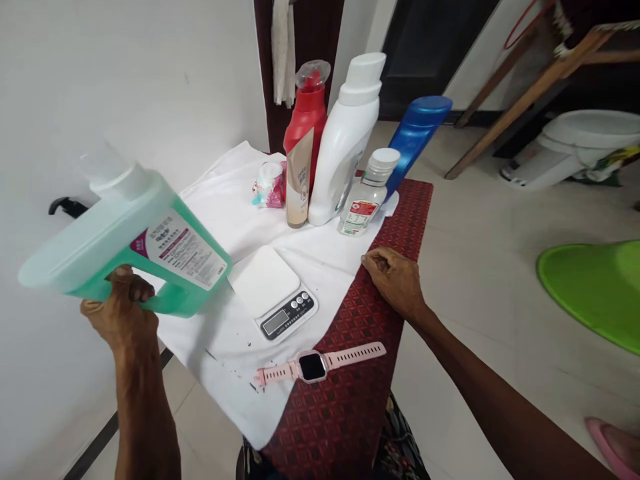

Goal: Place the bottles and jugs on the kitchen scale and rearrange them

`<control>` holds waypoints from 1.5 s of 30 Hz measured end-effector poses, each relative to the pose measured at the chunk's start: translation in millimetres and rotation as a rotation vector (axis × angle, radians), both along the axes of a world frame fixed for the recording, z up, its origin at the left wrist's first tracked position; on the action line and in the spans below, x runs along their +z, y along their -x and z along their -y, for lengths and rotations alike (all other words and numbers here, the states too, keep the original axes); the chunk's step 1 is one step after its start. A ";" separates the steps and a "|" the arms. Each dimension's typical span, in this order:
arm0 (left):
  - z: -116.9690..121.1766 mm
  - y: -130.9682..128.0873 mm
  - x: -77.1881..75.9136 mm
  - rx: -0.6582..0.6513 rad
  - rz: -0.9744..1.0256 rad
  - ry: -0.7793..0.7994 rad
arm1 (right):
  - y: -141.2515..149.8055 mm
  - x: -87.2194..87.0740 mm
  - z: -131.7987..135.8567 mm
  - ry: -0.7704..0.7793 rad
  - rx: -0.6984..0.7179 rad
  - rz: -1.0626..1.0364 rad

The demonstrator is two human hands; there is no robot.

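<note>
Head: jug (131, 230) in left fingers (142, 289)

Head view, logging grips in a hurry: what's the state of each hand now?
Left hand: closed, holding a translucent plastic bottle of green liquid.
Right hand: curled closed, no held object visible.

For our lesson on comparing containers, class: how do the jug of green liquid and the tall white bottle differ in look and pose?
Pose: the jug of green liquid is tilted, gripped by its handle in the left hand; the tall white bottle stands on the white cloth.

Look: the jug is see-through; the white bottle is opaque.

Top: the jug has a translucent cap on a white collar; the bottle's cap is solid white.

Shared: both are capped.
</note>
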State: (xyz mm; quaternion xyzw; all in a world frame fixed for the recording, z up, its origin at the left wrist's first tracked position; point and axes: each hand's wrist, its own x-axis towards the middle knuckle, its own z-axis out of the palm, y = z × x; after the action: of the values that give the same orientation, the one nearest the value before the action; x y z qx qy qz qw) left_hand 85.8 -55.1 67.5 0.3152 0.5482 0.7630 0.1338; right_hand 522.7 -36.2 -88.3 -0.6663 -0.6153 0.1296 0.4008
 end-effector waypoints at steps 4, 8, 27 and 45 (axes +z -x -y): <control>28.5 -45.2 11.8 -0.101 0.020 0.008 | 0.7 -0.5 -1.0 -0.026 0.025 -0.054; 37.4 -78.6 14.5 -0.191 -0.053 0.056 | 1.0 -1.0 -1.0 -0.056 0.066 -0.104; 32.4 -96.4 1.7 -0.267 -0.364 0.202 | 1.2 -2.6 -5.0 -0.076 0.091 -0.163; 50.0 -85.4 -21.5 -0.113 -0.291 -0.016 | 1.2 -4.4 -6.9 -0.095 0.092 -0.209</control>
State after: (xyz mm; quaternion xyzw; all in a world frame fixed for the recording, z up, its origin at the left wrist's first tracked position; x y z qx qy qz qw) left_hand 171.2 -105.1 46.0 0.4541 0.5371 0.7047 0.0932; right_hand 521.5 -29.3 -92.7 -0.6005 -0.6057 0.1872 0.4874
